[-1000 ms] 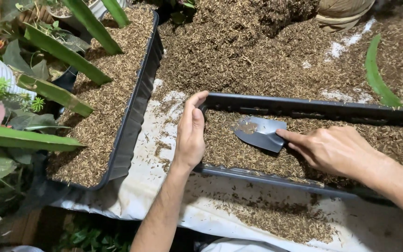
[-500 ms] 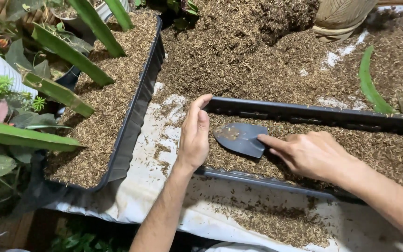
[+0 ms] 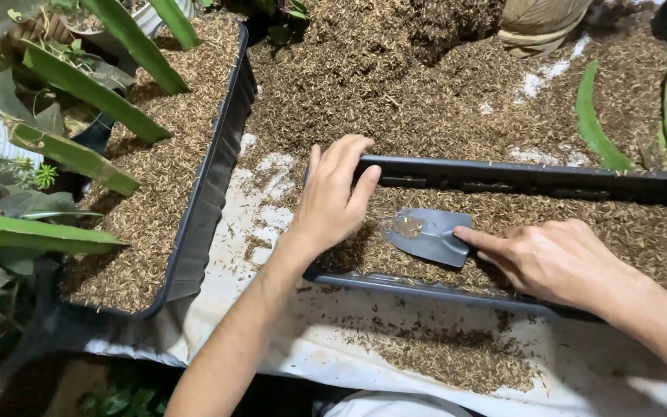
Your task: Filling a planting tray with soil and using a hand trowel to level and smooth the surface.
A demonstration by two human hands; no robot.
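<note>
My right hand [image 3: 561,259] grips a small grey trowel [image 3: 428,234], its forefinger stretched along the blade. The blade lies flat on the brown husk mix inside a long black tray [image 3: 519,176], with a few bits of mix on it. My left hand [image 3: 333,197] rests over the left end of that tray, fingers curled on its far rim and palm on the near corner. The tray stands on a white sheet [image 3: 272,174] strewn with loose husk.
A second black tray [image 3: 210,193] filled with husk mix lies to the left, set lengthwise. A heap of husk [image 3: 395,62] spreads behind both trays. Long green leaves [image 3: 94,93] crowd the left side, green cactus stems [image 3: 596,123] lie at the right, and a woven basket [image 3: 538,19] sits at the top.
The trowel slid left along the mix toward my left hand, then stopped flat. My left hand stayed on the tray's end, its fingers now hooked over the far rim.
</note>
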